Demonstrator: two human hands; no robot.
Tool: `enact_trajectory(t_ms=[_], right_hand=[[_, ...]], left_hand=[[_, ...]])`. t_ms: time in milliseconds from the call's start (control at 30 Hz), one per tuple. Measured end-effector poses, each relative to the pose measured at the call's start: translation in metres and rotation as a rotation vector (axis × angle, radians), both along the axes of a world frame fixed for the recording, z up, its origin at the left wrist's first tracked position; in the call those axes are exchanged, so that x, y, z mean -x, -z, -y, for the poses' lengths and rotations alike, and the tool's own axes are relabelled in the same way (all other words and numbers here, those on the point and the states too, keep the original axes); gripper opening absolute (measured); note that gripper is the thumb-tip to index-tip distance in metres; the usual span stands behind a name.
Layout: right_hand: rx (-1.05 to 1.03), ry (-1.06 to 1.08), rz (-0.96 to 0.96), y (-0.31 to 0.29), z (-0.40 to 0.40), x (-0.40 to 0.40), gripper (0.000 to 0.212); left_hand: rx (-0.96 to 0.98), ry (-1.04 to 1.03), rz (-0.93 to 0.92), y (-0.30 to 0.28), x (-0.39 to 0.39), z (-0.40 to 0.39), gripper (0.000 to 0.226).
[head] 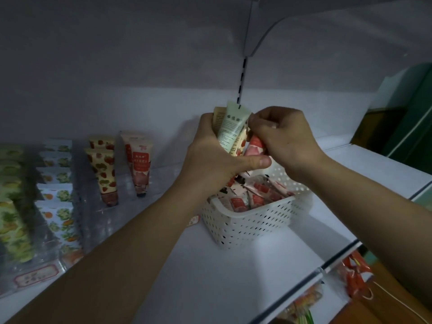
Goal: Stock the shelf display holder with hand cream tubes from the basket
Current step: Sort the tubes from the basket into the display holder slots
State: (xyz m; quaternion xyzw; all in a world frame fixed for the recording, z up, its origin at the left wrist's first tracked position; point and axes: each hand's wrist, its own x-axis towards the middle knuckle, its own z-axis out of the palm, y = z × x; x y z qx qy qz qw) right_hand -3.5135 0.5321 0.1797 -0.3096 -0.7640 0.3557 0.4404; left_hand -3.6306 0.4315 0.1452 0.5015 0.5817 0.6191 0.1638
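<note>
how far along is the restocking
Partly done: the holder has full green and orange-flower rows, but few strawberry and red tubes. The left hand holds a bunch of tubes over the basket; the right hand pinches one. Many remain in the basket.

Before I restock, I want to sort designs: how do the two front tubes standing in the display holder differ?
The strawberry-print tube has a cream body scattered with red berries; the pink tube is plain with a red label block. The strawberry-print tube stands left and nearer the camera, the pink tube right and further back. Both stand cap-down.
</note>
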Motion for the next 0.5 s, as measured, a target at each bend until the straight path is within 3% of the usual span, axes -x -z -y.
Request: enact_trajectory(t_ms=[67, 133, 200, 367, 433, 500], right_hand=[[0.086, -0.019, -0.048, 0.000, 0.003, 0.003, 0.031], [0.306, -0.063, -0.091, 0.002, 0.000, 0.001, 0.043], [0.366, -0.029, 0.015, 0.007, -0.011, -0.001, 0.050], [0.067, -0.056, 0.816, 0.023, -0.039, -0.015, 0.024], [-0.058, -0.095, 1.182, 0.033, -0.040, -0.019, 0.025], [-0.144, -0.101, 1.267, 0.039, -0.041, -0.018, 0.029]], left_hand=[[0.009, 0.053, 0.027, -0.002, 0.004, 0.002, 0.088], [0.031, 0.080, -0.003, -0.001, 0.005, 0.002, 0.083], [0.030, 0.048, -0.070, 0.000, 0.003, 0.001, 0.077], [0.029, -0.007, -0.097, 0.003, 0.004, -0.002, 0.074], [0.022, -0.012, -0.090, 0.004, 0.005, -0.003, 0.074], [0.008, -0.022, -0.092, 0.005, 0.005, -0.003, 0.073]])
